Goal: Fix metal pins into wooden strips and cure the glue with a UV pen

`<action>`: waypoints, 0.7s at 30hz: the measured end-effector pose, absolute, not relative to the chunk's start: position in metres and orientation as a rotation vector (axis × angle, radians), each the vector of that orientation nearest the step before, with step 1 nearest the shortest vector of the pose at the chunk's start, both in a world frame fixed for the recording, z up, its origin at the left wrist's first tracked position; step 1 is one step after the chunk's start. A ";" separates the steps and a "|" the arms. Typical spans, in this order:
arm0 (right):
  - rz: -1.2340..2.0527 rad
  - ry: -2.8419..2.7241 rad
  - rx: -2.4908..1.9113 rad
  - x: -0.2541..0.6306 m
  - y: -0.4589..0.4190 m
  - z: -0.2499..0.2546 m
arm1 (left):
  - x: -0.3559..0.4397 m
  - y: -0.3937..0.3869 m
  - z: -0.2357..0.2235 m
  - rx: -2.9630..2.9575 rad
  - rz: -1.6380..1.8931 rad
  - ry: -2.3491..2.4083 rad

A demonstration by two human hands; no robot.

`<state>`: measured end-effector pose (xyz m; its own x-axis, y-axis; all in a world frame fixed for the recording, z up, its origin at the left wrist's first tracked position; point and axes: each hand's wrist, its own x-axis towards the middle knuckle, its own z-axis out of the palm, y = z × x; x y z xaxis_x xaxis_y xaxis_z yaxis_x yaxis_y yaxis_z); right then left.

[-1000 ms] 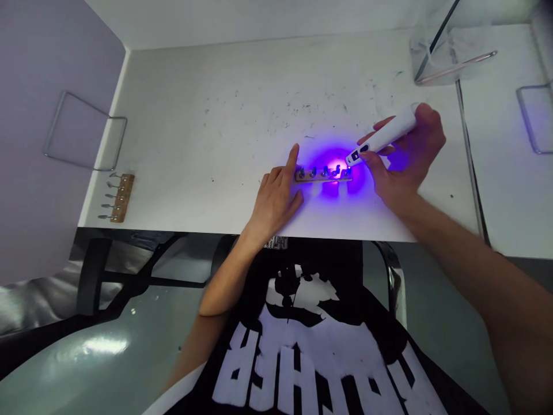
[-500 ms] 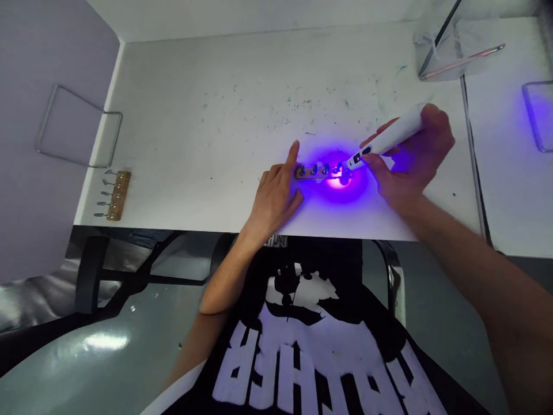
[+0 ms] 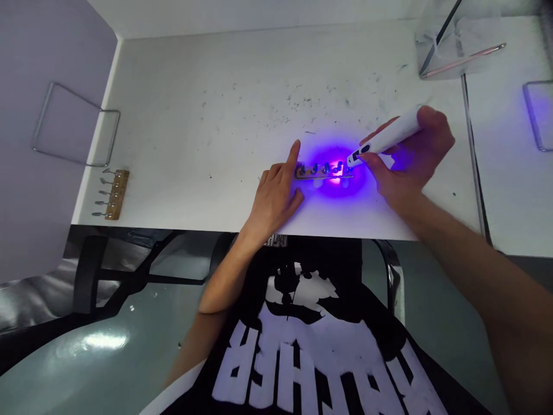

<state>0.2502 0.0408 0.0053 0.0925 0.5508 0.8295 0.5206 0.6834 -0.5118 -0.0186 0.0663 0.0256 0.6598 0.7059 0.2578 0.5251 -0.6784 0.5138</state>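
Note:
A small wooden strip (image 3: 322,173) with a row of metal pieces standing on it lies on the white table (image 3: 207,121). My left hand (image 3: 274,199) rests at the strip's left end, forefinger stretched up along it, thumb beside it, other fingers curled. My right hand (image 3: 406,161) is wrapped round a white pen-shaped lamp (image 3: 386,137). Its tip sits just above the strip's right end and throws a violet glow over that end and the table around it.
A second wooden strip (image 3: 113,194) with metal pieces lies at the table's left edge, under a wire bracket (image 3: 73,124) on the grey partition. A clear plastic box (image 3: 458,40) stands at the back right. A dark chair (image 3: 108,276) is below left.
The lamp's tip and its violet glow have shifted slightly along the strip's right end. My left hand has stayed at the left end. The view has drifted a little.

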 end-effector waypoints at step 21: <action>-0.021 -1.469 -0.935 0.246 0.046 0.007 | -0.018 0.066 0.025 2.488 0.593 0.986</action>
<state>0.2457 0.0461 0.0066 0.1671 0.5180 0.8389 0.5421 0.6625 -0.5170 -0.0178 0.0656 0.0251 0.6616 0.7114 0.2372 0.5426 -0.6725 0.5034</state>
